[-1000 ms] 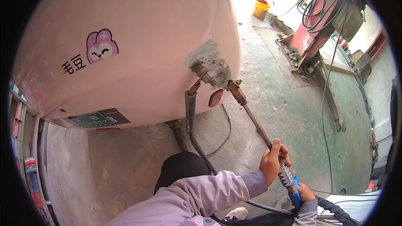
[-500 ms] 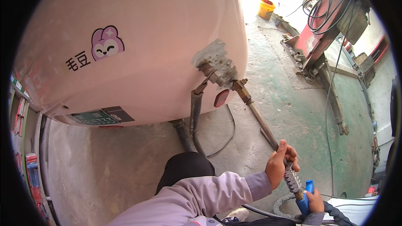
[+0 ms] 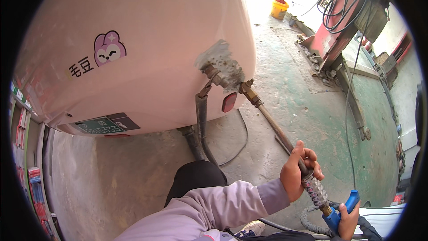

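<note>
The left hand [image 3: 296, 172] is closed loosely around the rod [image 3: 278, 129] just above the spring [image 3: 316, 193], with the thumb raised. The right hand [image 3: 348, 222] is clenched on the blue handle [image 3: 331, 220] at the lower end. Rod, spring and handle form one tool [image 3: 269, 118], which slants from the pink panel [image 3: 156, 31] down to the right hand. Its brass tip [image 3: 251, 95] lies at the lower right edge of a bare metal patch [image 3: 229, 66]; whether it touches the metal cannot be told. A clamp [image 3: 215, 75] is seated at the left part of the patch, and a thick dark cable [image 3: 201, 116] hangs from it. A red reflector [image 3: 229, 102] is just below and left of the tip. Farther left, the panel carries a rabbit sticker [image 3: 109, 56] and, lower down, a dark green plate [image 3: 102, 125]. A grey hose [image 3: 305, 218] loops left of the handle. The floor [image 3: 307, 125] is grey with worn green paint. At upper right stand a yellow bucket [image 3: 279, 10] and a red post [image 3: 332, 35]
</note>
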`<state>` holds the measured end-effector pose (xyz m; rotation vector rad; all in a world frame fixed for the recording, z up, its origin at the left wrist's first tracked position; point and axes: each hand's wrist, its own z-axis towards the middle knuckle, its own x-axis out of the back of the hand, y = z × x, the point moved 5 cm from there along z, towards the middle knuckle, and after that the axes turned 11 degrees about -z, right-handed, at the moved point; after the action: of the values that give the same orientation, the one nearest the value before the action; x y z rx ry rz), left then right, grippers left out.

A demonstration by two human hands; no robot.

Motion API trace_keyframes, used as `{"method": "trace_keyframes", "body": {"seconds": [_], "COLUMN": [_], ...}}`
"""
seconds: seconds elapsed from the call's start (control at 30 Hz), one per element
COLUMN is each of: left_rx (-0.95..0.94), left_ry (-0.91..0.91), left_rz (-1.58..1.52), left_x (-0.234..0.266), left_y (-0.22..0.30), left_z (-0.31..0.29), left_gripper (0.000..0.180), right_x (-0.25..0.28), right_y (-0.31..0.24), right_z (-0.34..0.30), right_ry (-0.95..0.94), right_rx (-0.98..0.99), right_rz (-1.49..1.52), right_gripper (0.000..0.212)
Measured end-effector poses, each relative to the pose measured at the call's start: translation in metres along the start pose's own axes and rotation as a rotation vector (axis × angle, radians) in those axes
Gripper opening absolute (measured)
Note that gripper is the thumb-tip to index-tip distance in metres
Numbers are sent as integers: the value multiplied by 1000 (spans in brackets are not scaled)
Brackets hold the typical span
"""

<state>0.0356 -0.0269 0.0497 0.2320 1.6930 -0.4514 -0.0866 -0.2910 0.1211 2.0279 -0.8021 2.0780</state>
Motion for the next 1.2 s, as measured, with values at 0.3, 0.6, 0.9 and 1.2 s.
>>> {"method": "trace_keyframes", "body": {"seconds": [0.3, 0.6, 0.9, 1.2], "left_rx": [-70, -77, -181, -339], "left_ry": [-33, 150, 297, 162], "left_rz": [-21, 365, 471, 122], "left_x": [-10, -16, 2, -27], "left_y": [53, -1, 8, 109], "left_z": [14, -5, -4, 11], "left_gripper": [47, 22, 22, 36], "right_x": [11, -10, -24, -20], "right_y": [-18, 11, 14, 20], "right_z": [-13, -4, 10, 0], "right_ry": [44, 120, 54, 293], "right_rx": [-12, 7, 25, -4], "right_rz": [-8, 52, 97, 134], "right_gripper": [79, 80, 90, 92]}}
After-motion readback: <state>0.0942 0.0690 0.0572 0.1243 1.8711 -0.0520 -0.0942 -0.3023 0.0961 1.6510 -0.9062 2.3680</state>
